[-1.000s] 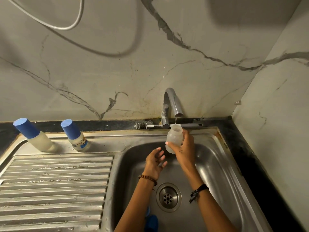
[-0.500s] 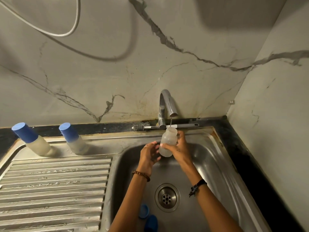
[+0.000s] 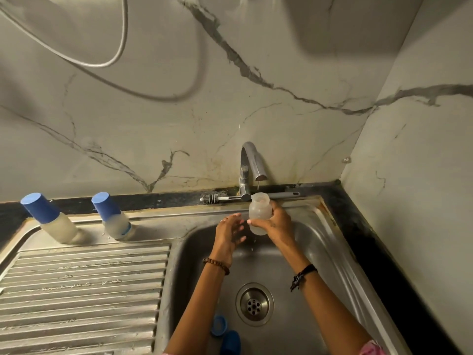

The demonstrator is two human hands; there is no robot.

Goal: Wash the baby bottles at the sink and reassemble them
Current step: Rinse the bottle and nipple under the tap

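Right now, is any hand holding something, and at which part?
The right hand grips the open baby bottle around its lower body, under the tap. The left hand holds nothing.

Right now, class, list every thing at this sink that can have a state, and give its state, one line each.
Curved chrome tap: running a thin stream.
Translucent uncapped plastic bottle: upright under the stream, open.
Right hand: grips that bottle.
Left hand: open, beside the bottle.
Two blue-capped bottles: capped, standing on the sink's rim.
Loose blue caps: off, lying in the steel basin.
Round drain: unplugged.
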